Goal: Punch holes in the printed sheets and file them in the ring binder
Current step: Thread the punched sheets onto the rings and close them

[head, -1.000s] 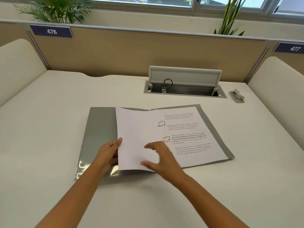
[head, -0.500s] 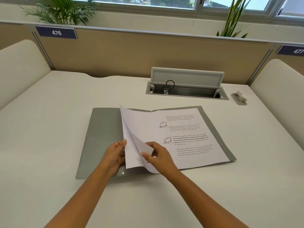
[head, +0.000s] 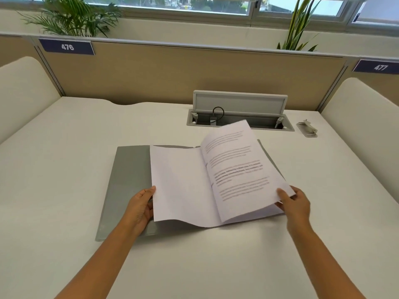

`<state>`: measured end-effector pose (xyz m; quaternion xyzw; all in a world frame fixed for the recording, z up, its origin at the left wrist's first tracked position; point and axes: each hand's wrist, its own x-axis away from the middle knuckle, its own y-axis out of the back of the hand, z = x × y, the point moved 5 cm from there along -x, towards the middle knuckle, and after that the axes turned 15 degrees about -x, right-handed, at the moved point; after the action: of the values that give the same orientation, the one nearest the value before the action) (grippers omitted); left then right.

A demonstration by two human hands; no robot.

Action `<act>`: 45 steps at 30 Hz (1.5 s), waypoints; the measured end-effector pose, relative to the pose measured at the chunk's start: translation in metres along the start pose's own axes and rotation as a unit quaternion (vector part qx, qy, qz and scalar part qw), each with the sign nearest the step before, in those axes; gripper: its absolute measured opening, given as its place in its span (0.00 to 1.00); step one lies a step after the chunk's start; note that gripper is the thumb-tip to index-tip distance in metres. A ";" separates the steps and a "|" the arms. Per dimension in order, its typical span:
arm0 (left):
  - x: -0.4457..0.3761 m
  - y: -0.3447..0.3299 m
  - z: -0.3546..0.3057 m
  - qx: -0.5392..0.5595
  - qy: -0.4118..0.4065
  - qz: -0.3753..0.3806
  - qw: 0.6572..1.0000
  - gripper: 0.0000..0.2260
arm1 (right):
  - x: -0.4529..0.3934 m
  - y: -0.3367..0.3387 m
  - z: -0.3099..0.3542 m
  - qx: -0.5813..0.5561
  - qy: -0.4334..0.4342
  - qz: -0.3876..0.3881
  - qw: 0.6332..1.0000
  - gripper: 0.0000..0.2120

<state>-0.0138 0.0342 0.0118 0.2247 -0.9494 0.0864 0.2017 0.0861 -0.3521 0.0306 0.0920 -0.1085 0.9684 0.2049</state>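
A grey ring binder (head: 127,182) lies open on the white desk. Blank-side sheets (head: 179,186) rest on its left half. My left hand (head: 140,207) grips their lower left edge, thumb on top. A printed sheet (head: 239,171) arches over the right half, its near corner pinched by my right hand (head: 295,203). The paper hides the binder's rings. The small grey hole punch (head: 307,127) sits at the far right of the desk, away from both hands.
An open cable tray (head: 239,124) with a raised lid is set into the desk behind the binder. Padded dividers (head: 362,117) flank the desk. A partition with labels 476 and 477 stands at the back.
My right hand picked up a sheet from the left stack and swung it over to the right side. The rings were visible before and are now covered. My left hand stayed at the stack's edge.
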 end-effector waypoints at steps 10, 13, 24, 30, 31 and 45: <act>0.007 -0.007 -0.015 0.003 -0.017 0.021 1.000 0.11 | 0.009 0.027 0.017 0.167 0.163 -0.084 0.969 0.22; 0.010 -0.015 -0.020 0.009 -0.033 0.037 0.999 0.08 | 0.049 -0.027 0.023 0.089 0.178 0.072 0.977 0.25; 0.026 -0.070 -0.050 0.006 -0.096 0.152 0.984 0.13 | 0.146 -0.142 0.020 0.274 0.245 0.333 0.868 0.23; 0.019 -0.073 -0.015 -0.362 -0.144 0.121 0.913 0.09 | 0.100 -0.099 0.052 0.169 0.188 0.191 0.948 0.16; 0.016 -0.073 -0.006 -0.400 -0.150 0.132 0.895 0.08 | 0.092 -0.088 0.056 0.144 0.176 0.168 0.959 0.17; 0.007 -0.048 0.001 -0.469 -0.191 0.046 0.861 0.07 | 0.015 0.031 0.010 0.006 0.007 -0.038 0.999 0.17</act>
<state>0.0027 -0.0109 0.0174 0.0717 -0.9070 -0.4043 0.0932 0.0608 -0.3764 0.0379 0.0905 -0.0980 0.9612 0.2414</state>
